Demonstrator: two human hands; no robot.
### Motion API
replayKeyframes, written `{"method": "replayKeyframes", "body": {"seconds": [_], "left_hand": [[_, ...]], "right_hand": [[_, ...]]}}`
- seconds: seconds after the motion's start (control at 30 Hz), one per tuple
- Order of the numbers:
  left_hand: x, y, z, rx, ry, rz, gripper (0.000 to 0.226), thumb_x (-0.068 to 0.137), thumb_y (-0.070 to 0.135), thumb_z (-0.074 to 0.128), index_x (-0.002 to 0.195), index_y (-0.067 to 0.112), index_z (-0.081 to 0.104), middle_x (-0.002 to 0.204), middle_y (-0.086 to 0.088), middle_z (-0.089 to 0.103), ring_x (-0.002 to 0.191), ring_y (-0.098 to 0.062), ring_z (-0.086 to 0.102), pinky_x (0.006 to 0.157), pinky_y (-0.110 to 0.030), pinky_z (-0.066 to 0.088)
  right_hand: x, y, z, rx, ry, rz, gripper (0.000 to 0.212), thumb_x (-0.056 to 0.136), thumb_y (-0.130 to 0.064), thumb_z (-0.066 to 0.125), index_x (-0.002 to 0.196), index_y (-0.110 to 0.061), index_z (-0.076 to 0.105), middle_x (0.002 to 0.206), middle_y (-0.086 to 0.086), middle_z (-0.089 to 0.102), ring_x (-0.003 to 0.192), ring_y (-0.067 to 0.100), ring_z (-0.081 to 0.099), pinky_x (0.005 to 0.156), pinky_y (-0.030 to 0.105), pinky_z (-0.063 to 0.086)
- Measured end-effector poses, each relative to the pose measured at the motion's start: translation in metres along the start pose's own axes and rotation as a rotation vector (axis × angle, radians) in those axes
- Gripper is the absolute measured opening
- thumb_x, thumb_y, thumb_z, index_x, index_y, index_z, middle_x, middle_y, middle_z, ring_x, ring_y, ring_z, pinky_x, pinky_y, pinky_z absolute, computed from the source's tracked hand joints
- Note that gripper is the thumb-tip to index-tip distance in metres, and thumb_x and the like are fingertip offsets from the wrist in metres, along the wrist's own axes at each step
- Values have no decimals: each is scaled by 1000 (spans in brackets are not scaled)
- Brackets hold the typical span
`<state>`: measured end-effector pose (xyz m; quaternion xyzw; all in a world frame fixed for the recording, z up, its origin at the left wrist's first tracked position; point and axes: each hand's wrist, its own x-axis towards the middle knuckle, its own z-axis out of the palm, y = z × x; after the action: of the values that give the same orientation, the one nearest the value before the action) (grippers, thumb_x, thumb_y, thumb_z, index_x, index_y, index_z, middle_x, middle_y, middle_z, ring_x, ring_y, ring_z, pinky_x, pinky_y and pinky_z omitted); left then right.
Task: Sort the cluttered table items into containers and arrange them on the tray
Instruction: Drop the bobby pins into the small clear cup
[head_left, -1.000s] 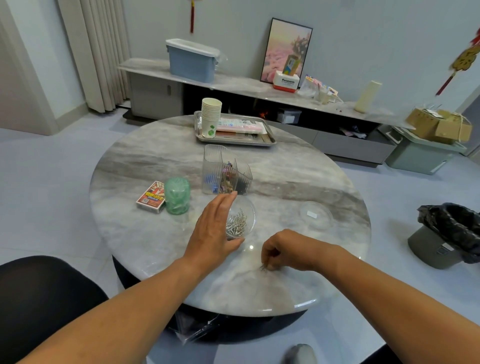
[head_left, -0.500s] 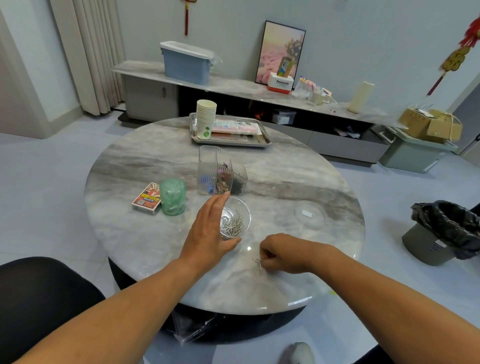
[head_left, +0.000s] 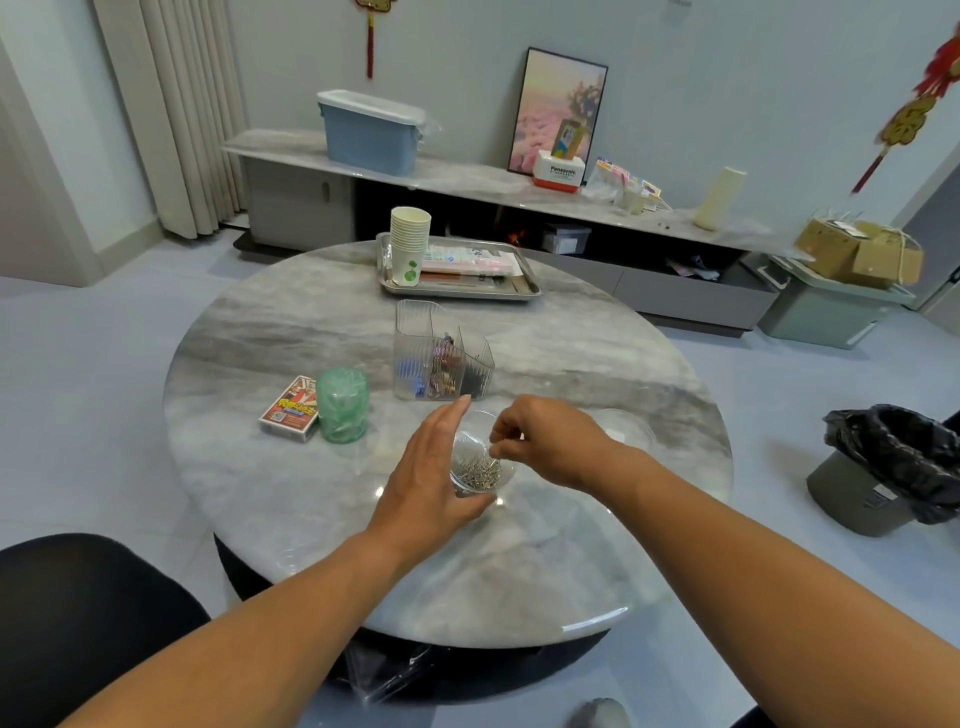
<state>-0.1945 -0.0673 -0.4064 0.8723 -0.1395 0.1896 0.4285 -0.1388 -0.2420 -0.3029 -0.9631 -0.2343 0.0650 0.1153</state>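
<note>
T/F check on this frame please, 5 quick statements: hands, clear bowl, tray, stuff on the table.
1. The left hand rests against the side of the clear bowl. True.
2. The bowl is empty. False: it holds a pile of metal paper clips.
3. The right hand lies flat on the table. False: it is above the bowl, fingers pinched together over the clips.
4. A stack of paper cups stands on the metal tray. True.
5. The green container sits on the tray. False: it stands on the table beside a card box, apart from the tray.
</note>
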Motion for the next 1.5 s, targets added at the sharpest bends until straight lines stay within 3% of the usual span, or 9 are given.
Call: {"method": "replayKeyframes", "body": {"seconds": [0.2, 0.4, 0.67, 0.83, 0.93, 1.1, 1.23, 1.33, 1.5], "left_hand": [[5, -9, 4, -207, -87, -213, 125, 60, 61, 89, 152, 59, 3, 154, 22, 32, 140, 8, 31, 108, -19, 33], [23, -13, 18, -289, -162, -311, 129, 54, 68, 87, 149, 64, -1, 156, 24, 35, 144, 0, 34, 115, -33, 35], [48, -13, 38, -38, -200, -353, 137, 46, 86, 76, 152, 52, -5, 155, 18, 41, 142, -16, 37, 114, -34, 33], [54, -14, 41, 75, -195, -313, 120, 46, 89, 72, 147, 54, 18, 148, 23, 44, 136, -10, 39, 103, -25, 27], [56, -14, 40, 82, -180, -282, 114, 48, 86, 73, 144, 54, 23, 144, 26, 47, 133, -5, 42, 103, -25, 30], [57, -9, 38, 51, -166, -276, 112, 45, 92, 72, 141, 56, 26, 137, 27, 53, 128, -1, 49, 107, -32, 39], [57, -5, 36, 45, -168, -270, 109, 45, 86, 76, 138, 63, 24, 135, 26, 54, 128, -1, 50, 106, -32, 39], [56, -5, 36, 59, -168, -279, 112, 47, 89, 73, 141, 59, 20, 141, 24, 52, 131, -2, 45, 102, -26, 33], [56, -2, 35, 31, -149, -295, 109, 47, 78, 78, 142, 53, 31, 134, 23, 57, 126, -7, 53, 105, -35, 44]], "right_hand": [[-3, 47, 0, 190, 243, 229, 19, 99, -28, 62, 105, -16, 75, 102, 2, 74, 97, 23, 68, 84, 39, 53], [-18, 106, 15, 101, 217, 520, 65, 89, -51, 70, 146, -26, 50, 151, 6, 46, 138, 28, 44, 112, 45, 40], [-2, 145, 23, 78, 73, 740, 107, 73, -79, 67, 159, -40, 17, 165, 14, 22, 152, 36, 21, 121, 55, 21], [9, 148, 23, 167, 82, 638, 96, 73, -63, 78, 153, -35, 34, 153, 10, 44, 139, 34, 42, 111, 48, 41], [21, 132, 10, 577, 238, 493, 88, 76, -49, 83, 150, -33, 39, 151, 9, 45, 138, 26, 45, 104, 41, 45], [36, 80, -10, 931, 305, 260, 88, 64, -60, 84, 141, -55, 41, 139, 2, 37, 125, 18, 49, 88, 27, 44], [36, 57, -3, 1064, 441, 185, 69, 67, -52, 87, 125, -48, 50, 132, -1, 42, 111, 13, 60, 79, 19, 48], [31, 53, 19, 1064, 541, 226, 64, 67, -46, 90, 110, -33, 44, 130, -2, 48, 114, 15, 57, 90, 29, 50], [14, 57, 54, 834, 399, 187, 58, 61, -48, 85, 94, -34, 40, 135, -23, 47, 126, -12, 44, 94, 18, 41]]}}
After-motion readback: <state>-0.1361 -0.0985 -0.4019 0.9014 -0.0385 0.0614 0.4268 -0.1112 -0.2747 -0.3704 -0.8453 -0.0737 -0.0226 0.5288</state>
